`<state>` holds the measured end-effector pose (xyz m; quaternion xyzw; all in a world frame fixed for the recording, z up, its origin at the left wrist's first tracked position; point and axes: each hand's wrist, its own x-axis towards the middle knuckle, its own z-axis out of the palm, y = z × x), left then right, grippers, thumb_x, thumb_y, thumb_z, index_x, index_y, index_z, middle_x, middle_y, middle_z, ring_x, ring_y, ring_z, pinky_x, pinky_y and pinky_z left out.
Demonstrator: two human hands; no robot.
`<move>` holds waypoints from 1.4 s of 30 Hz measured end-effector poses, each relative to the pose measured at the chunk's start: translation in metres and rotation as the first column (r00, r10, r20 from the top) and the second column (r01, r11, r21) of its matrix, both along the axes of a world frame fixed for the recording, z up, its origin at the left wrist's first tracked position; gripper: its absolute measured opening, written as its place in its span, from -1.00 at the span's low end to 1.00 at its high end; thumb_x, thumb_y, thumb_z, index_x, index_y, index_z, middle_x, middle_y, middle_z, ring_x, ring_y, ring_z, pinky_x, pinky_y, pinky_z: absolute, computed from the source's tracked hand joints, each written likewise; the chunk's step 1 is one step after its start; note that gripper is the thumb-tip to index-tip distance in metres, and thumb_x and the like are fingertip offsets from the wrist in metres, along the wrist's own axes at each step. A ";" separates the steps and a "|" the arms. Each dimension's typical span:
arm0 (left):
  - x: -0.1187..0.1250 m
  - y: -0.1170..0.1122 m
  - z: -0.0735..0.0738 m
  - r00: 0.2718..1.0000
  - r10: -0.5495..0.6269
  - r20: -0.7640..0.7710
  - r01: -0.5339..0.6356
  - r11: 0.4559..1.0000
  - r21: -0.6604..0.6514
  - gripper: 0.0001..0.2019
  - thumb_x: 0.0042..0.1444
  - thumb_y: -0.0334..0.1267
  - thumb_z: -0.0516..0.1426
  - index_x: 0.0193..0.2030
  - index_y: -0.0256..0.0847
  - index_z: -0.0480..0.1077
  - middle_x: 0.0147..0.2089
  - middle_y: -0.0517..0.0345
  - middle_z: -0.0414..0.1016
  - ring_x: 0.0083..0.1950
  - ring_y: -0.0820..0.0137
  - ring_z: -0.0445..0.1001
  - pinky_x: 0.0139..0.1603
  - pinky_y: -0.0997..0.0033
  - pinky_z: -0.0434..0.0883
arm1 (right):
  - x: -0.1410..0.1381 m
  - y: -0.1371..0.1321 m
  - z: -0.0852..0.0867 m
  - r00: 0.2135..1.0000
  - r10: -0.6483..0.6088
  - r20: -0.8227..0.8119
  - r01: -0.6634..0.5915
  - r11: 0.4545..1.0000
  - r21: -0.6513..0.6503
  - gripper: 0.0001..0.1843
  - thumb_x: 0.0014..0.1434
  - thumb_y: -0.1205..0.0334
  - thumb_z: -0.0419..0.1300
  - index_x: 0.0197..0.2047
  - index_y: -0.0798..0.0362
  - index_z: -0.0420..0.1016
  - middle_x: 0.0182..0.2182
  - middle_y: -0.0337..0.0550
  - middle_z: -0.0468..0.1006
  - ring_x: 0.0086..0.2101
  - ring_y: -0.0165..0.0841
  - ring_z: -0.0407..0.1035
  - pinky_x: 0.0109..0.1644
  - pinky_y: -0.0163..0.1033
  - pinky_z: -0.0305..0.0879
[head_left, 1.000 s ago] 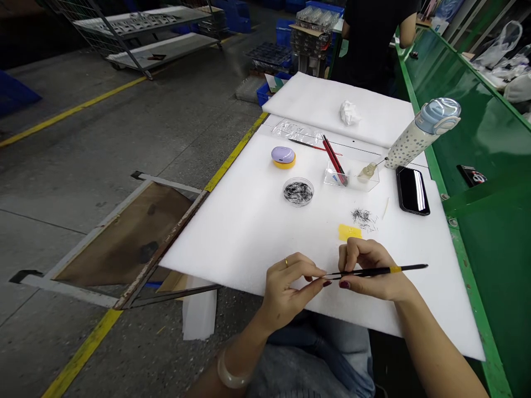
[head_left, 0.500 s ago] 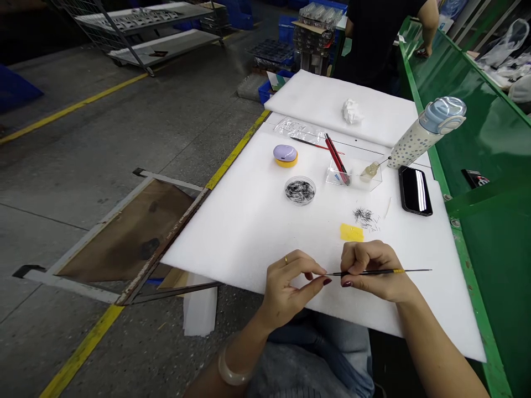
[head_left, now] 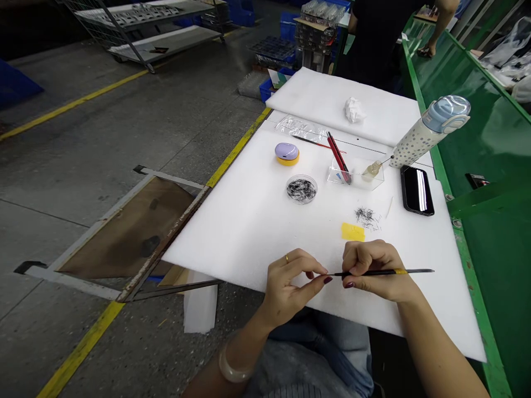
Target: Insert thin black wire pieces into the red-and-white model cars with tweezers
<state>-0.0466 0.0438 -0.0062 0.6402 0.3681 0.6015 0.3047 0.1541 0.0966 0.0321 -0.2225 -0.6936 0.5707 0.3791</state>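
Note:
My right hand (head_left: 373, 271) is closed round a thin black brush (head_left: 409, 271) with a yellow band, held level over the near edge of the white foam sheet (head_left: 257, 221). My left hand (head_left: 290, 284) pinches thumb and forefinger together at the brush's tip; what sits between them is too small to make out. Just beyond my hands lie a yellow pad (head_left: 353, 231) and a loose heap of short black bristles (head_left: 365, 215). A round clear dish of black bristles (head_left: 301, 189) stands farther back.
A clear tray with red-handled brushes (head_left: 344, 171), a purple and yellow case (head_left: 287, 153), a black phone (head_left: 417, 190) and a dotted bottle (head_left: 427, 132) stand at the back. A green conveyor (head_left: 489, 182) runs along the right. Another person (head_left: 381, 33) stands beyond the second foam sheet.
The brush has slid slightly to the right in my right hand. Both hands stay joined at its tip in almost the same place.

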 end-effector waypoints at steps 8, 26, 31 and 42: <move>0.000 -0.001 -0.003 1.000 -0.006 -0.021 0.006 1.000 0.015 -0.93 0.18 -0.42 0.29 -0.23 -0.17 0.56 -0.39 0.20 0.54 -0.42 0.52 0.48 -0.39 0.56 0.51 | -0.001 -0.001 0.002 1.000 0.009 0.020 -0.008 0.999 -0.034 -0.68 0.06 0.31 0.51 -0.50 0.07 0.43 -0.49 -0.25 0.52 -0.51 -0.48 0.36 -0.47 -0.37 0.30; 0.002 -0.001 -0.002 0.998 0.050 -0.047 -0.050 0.999 0.007 -0.90 0.17 -0.32 0.33 -0.18 -0.18 0.55 -0.34 0.19 0.53 -0.39 0.51 0.48 -0.38 0.56 0.50 | 0.001 -0.002 0.007 0.994 -0.039 0.103 0.042 0.999 -0.029 -0.64 0.12 0.30 0.46 -0.52 0.06 0.35 -0.53 -0.28 0.48 -0.53 -0.50 0.31 -0.48 -0.38 0.23; 0.003 -0.001 -0.001 0.994 0.030 -0.107 -0.028 0.999 0.018 -0.98 0.20 -0.37 0.29 -0.23 -0.19 0.57 -0.36 0.20 0.55 -0.39 0.55 0.48 -0.38 0.61 0.47 | -0.001 -0.002 0.006 0.992 -0.018 0.127 0.020 1.000 -0.013 -0.68 0.17 0.31 0.40 -0.50 0.05 0.36 -0.51 -0.27 0.49 -0.52 -0.49 0.34 -0.46 -0.37 0.26; 0.002 -0.001 0.000 0.993 0.022 -0.117 -0.021 1.000 0.012 -0.98 0.22 -0.34 0.29 -0.24 -0.22 0.56 -0.37 0.20 0.54 -0.39 0.55 0.49 -0.37 0.61 0.48 | 0.000 -0.002 0.005 0.988 -0.031 0.154 0.029 0.999 0.013 -0.70 0.18 0.29 0.38 -0.47 0.04 0.36 -0.50 -0.27 0.49 -0.50 -0.49 0.35 -0.44 -0.36 0.28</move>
